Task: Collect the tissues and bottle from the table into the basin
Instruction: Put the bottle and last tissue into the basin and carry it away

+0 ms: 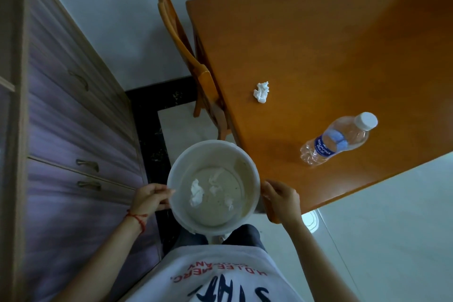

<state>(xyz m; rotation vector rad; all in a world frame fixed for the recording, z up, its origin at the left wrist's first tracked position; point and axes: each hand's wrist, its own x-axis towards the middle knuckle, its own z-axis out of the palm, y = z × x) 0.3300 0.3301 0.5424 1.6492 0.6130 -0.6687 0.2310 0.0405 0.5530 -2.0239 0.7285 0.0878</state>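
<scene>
My left hand (150,197) grips the left rim of a white round basin (247,154), held in front of my body just off the table's near left corner. Three crumpled white tissues (196,192) lie on the basin's bottom. My right hand (280,200) hovers beside the basin's right rim, fingers loosely apart and holding nothing. One more crumpled tissue (261,92) lies on the orange wooden table (331,44) near its left edge. A clear plastic water bottle (338,140) with a blue label and white cap stands near the table's front edge.
A wooden chair (181,39) is pushed in at the table's left side. A tall cabinet with purple drawers (73,105) lines the left. Between them runs a narrow strip of tiled floor (181,127). Pale floor lies to the right of me.
</scene>
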